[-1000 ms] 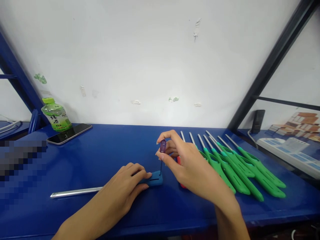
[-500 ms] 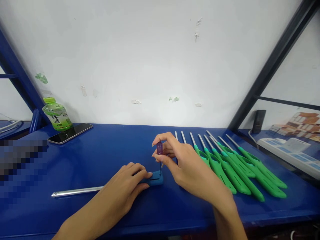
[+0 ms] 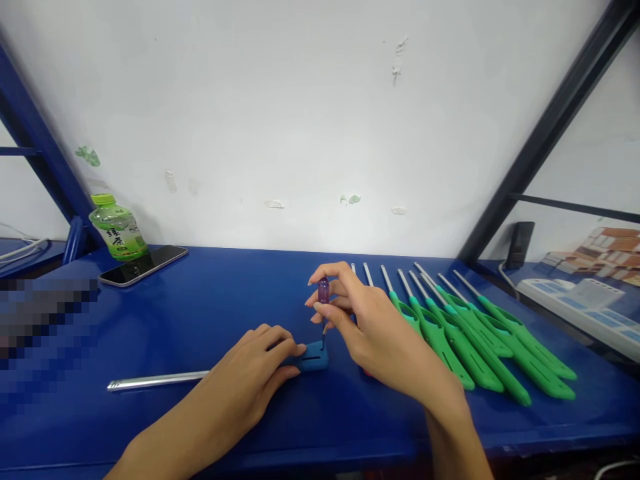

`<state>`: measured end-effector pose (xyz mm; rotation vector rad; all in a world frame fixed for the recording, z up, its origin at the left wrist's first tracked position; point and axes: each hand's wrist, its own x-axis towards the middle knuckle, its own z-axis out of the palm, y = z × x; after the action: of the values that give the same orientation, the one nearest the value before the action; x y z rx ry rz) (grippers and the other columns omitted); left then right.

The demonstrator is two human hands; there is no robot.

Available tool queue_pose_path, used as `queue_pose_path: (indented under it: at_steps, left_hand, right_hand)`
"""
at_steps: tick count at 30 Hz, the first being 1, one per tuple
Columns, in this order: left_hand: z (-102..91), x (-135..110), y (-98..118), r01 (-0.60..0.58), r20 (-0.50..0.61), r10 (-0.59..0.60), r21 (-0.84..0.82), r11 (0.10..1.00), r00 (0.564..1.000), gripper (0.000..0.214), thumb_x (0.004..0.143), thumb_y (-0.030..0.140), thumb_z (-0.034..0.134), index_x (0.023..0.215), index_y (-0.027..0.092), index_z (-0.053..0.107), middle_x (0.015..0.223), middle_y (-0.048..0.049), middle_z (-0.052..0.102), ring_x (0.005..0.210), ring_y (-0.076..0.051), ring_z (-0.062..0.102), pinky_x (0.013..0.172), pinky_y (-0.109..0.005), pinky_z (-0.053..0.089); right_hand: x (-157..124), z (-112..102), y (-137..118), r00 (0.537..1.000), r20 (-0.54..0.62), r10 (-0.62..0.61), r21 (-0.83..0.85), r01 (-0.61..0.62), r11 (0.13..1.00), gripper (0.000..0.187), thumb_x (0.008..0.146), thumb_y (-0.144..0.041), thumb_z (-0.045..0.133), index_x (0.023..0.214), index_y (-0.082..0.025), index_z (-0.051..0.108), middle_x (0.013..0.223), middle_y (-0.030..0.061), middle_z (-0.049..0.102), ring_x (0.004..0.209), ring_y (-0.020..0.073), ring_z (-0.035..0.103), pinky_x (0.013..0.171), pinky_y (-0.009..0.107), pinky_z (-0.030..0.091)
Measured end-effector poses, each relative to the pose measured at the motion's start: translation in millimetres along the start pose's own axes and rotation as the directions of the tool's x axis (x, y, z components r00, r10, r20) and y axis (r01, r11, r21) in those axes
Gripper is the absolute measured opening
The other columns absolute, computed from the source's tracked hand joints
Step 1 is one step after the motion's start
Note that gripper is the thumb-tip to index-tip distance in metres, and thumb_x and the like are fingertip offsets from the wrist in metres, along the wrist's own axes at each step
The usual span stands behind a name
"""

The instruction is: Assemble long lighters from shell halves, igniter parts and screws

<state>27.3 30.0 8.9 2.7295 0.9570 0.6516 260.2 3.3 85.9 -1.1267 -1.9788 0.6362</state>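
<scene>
A long-necked lighter with a blue handle (image 3: 315,358) lies on the blue table, its metal tube (image 3: 157,381) pointing left. My left hand (image 3: 263,367) grips the handle and presses it down, hiding its middle part. In my right hand (image 3: 367,320) a small screwdriver with a purple see-through handle (image 3: 324,291) stands upright between thumb and fingers. The screwdriver's tip meets the right end of the blue handle. A bit of something red shows beneath my right hand; I cannot make out what it is.
Several green long-necked lighters (image 3: 470,347) lie side by side at the right, tubes toward the wall. A phone (image 3: 143,265) and a green-capped bottle (image 3: 119,230) stand back left. Beyond the right-hand frame post (image 3: 540,133) lies a white and blue object (image 3: 580,303).
The screwdriver handle has turned slightly in my right fingers. A red bit now shows under my right hand. The view has shifted a little; my left hand keeps its hold.
</scene>
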Motion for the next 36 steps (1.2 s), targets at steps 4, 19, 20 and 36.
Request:
queue_pose_path:
  at_steps: [4, 19, 20, 36]
  left_hand:
    - [-0.5, 0.8, 0.8, 0.002, 0.000, -0.002, 0.004, 1.000, 1.000, 0.025, 0.111, 0.021, 0.052, 0.126, 0.026, 0.071, 0.118, -0.0042, 0.072, 0.100, -0.022, 0.067, 0.095, -0.036, 0.058]
    - [1.7, 1.4, -0.3, 0.028, 0.052, -0.029, 0.004, 1.000, 0.998, 0.024, 0.109, 0.018, 0.058, 0.129, 0.027, 0.069, 0.122, -0.0031, 0.070, 0.103, -0.026, 0.065, 0.094, -0.044, 0.055]
    - [2.0, 1.4, -0.5, 0.029, 0.053, -0.029, 0.001, 1.000, 0.998, 0.024, 0.109, 0.018, 0.058, 0.129, 0.027, 0.069, 0.121, -0.0031, 0.069, 0.102, -0.026, 0.065, 0.094, -0.044, 0.055]
    - [4.6, 2.0, -2.1, 0.015, 0.032, -0.015, 0.009, 1.000, 0.999, 0.025, 0.109, 0.018, 0.058, 0.129, 0.027, 0.068, 0.121, -0.0024, 0.070, 0.102, -0.026, 0.066, 0.096, -0.044, 0.054]
  right_hand:
    - [0.4, 0.4, 0.1, 1.000, 0.001, 0.001, 0.003, -0.001, 1.000, 0.030, 0.109, -0.012, 0.044, 0.132, -0.031, 0.049, 0.107, -0.0002, 0.074, 0.098, 0.0167, 0.078, 0.081, 0.029, 0.058]
    - [4.5, 2.4, -6.6, 0.964, -0.228, -0.136, -0.190, 0.093, 0.977, 0.005, 0.100, -0.030, 0.078, 0.101, -0.030, 0.073, 0.100, -0.0066, 0.076, 0.088, 0.0128, 0.071, 0.080, 0.025, 0.054]
    - [5.0, 2.3, -6.4, 0.954, -0.253, -0.161, -0.209, 0.108, 0.972, 0.007, 0.098, -0.027, 0.080, 0.098, -0.029, 0.074, 0.097, -0.0066, 0.075, 0.085, 0.0122, 0.070, 0.079, 0.024, 0.053]
    - [1.3, -0.3, -11.9, 0.966, -0.232, -0.112, -0.096, 0.092, 0.991, 0.011, 0.100, -0.026, 0.077, 0.103, -0.033, 0.084, 0.107, -0.0054, 0.079, 0.098, 0.0142, 0.074, 0.087, 0.026, 0.055]
